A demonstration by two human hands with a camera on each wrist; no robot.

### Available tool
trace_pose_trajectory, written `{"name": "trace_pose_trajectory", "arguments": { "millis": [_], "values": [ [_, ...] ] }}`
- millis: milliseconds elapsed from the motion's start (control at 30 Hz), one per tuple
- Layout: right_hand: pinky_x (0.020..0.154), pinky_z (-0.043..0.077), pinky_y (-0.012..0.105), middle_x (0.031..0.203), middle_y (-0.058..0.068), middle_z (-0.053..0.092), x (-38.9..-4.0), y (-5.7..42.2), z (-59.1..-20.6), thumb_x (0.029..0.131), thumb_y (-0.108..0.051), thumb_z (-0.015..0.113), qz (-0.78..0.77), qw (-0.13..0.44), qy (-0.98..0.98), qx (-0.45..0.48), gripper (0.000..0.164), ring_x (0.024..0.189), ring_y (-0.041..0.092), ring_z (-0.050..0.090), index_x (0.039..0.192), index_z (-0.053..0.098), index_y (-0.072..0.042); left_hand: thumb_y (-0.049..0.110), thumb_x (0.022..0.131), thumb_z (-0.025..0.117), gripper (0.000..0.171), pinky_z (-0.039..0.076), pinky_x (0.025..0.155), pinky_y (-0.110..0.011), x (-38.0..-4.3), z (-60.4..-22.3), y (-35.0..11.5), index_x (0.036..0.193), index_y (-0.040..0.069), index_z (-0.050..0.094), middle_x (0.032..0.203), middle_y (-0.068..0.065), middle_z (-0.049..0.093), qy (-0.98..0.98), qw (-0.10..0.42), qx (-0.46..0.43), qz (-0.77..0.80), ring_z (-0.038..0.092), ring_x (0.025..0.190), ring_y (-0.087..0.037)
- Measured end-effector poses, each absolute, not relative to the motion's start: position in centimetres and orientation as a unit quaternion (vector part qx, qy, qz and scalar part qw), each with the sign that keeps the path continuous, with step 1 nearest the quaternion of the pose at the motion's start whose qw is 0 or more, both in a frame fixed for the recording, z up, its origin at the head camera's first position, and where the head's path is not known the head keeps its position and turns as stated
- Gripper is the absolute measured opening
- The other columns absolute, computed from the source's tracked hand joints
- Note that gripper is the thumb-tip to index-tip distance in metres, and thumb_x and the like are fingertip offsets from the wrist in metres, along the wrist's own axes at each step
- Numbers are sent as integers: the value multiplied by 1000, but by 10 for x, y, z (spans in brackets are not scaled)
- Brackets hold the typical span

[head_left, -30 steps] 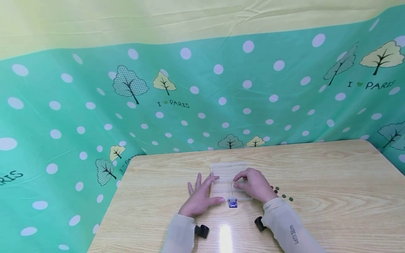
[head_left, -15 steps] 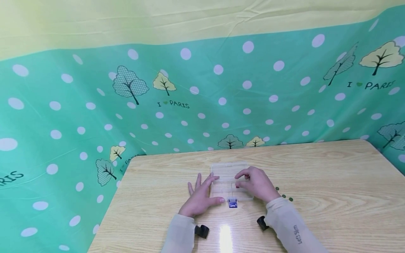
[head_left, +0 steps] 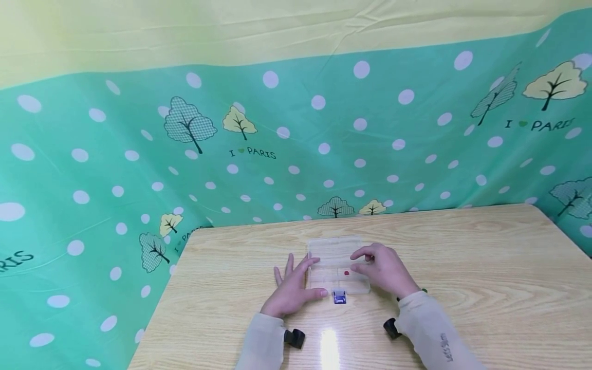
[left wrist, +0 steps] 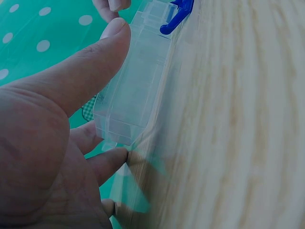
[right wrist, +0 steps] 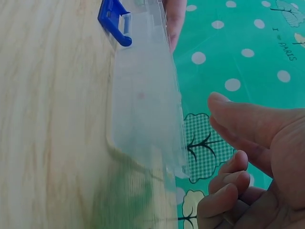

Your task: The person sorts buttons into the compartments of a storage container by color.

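Note:
A clear plastic compartment box point(head_left: 325, 284) with a blue latch point(head_left: 339, 297) at its front lies on the table. In one of its compartments lies a small round red piece point(head_left: 347, 273), showing as a faint spot through the wall in the right wrist view. My left hand point(head_left: 291, 295) rests at the box's left side, its thumb point(left wrist: 95, 59) straight along the front rim and the other fingers spread. Above the right part of the box is my right hand point(head_left: 386, 267), thumb and index finger apart with nothing between them; its other fingers point(right wrist: 221, 200) are loosely curled.
A small green piece point(head_left: 424, 291) shows beside the right sleeve, which hides the table behind it. The wooden table point(head_left: 485, 257) ends at a green dotted cloth point(head_left: 259, 113) at the back and left. Both wrists carry black camera mounts.
The red piece, earlier at my right fingertips, now lies in the box. My right hand has moved right and its thumb and index finger have parted. The left hand stays put.

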State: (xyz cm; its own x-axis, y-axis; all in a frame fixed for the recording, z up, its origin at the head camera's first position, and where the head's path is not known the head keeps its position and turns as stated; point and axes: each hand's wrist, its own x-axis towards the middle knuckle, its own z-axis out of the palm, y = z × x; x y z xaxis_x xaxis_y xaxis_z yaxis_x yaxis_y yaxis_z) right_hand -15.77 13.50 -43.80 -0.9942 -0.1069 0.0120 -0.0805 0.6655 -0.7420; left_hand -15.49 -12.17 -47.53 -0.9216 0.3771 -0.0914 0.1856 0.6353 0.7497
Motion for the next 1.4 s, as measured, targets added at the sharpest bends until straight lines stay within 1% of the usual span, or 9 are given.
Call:
{"name": "trace_pose_trajectory", "arguments": {
  "millis": [133, 267, 367, 533, 767, 900, 1067, 1233, 1400],
  "values": [
    [75, 47, 36, 100, 4, 65, -154, 142, -438, 87, -18, 79, -412, 14, 910, -48, 17, 87, 21, 53, 103, 78, -14, 44, 82, 79, 81, -27, 108, -66, -154, -475, -122, 152, 24, 43, 165, -8, 23, 896, 120, 155, 398, -12, 151, -41],
    [76, 47, 36, 101, 5, 65, -150, 150, -437, 88, -20, 78, -415, 13, 909, -44, 19, 88, 21, 53, 106, 77, -14, 45, 81, 79, 82, -27, 108, -65, -155, -475, -122, 152, 24, 42, 166, -8, 22, 896, 121, 155, 397, -12, 151, -41],
    [72, 45, 35, 96, 4, 62, -147, 155, -437, 88, -19, 78, -420, 11, 906, -42, 21, 84, 20, 51, 108, 77, -13, 45, 81, 79, 82, -27, 108, -65, -155, -475, -122, 152, 24, 42, 166, -7, 22, 896, 124, 155, 397, -13, 151, -41],
    [65, 40, 33, 83, 4, 53, -143, 164, -436, 88, -19, 78, -429, 10, 902, -38, 24, 75, 20, 45, 111, 76, -11, 45, 82, 79, 82, -27, 109, -64, -154, -475, -122, 152, 25, 42, 166, -5, 21, 898, 128, 150, 394, -14, 151, -39],
    [63, 38, 31, 83, 4, 52, -135, 176, -436, 89, -22, 77, -436, 11, 899, -30, 28, 74, 20, 44, 114, 75, -9, 43, 82, 79, 82, -27, 109, -64, -154, -474, -121, 152, 25, 42, 166, -6, 21, 898, 127, 151, 393, -13, 151, -40],
    [56, 39, 29, 80, 4, 51, -130, 183, -438, 89, -24, 78, -448, 10, 894, -21, 31, 67, 19, 45, 115, 74, -8, 43, 82, 79, 82, -28, 109, -64, -154, -473, -121, 152, 26, 42, 166, -6, 20, 898, 127, 149, 393, -13, 151, -40],
    [49, 40, 27, 76, 4, 46, -124, 193, -442, 89, -27, 78, -477, 22, 879, 3, 31, 60, 18, 44, 116, 75, -10, 44, 82, 79, 82, -28, 108, -63, -155, -473, -121, 152, 27, 42, 166, -4, 20, 899, 128, 147, 392, -14, 151, -38],
    [49, 44, 27, 75, 4, 45, -117, 200, -444, 89, -29, 78, -496, 33, 867, 23, 36, 59, 18, 48, 118, 74, -8, 44, 82, 79, 82, -28, 108, -65, -155, -474, -122, 152, 26, 42, 166, -6, 20, 900, 126, 150, 391, -13, 151, -39],
    [51, 40, 25, 76, 4, 48, -111, 207, -445, 88, -30, 78, -497, 29, 867, 22, 39, 63, 17, 46, 119, 72, -6, 45, 81, 79, 82, -28, 108, -64, -155, -474, -122, 152, 27, 42, 166, -5, 20, 899, 129, 152, 391, -14, 151, -39]
  ]
}}
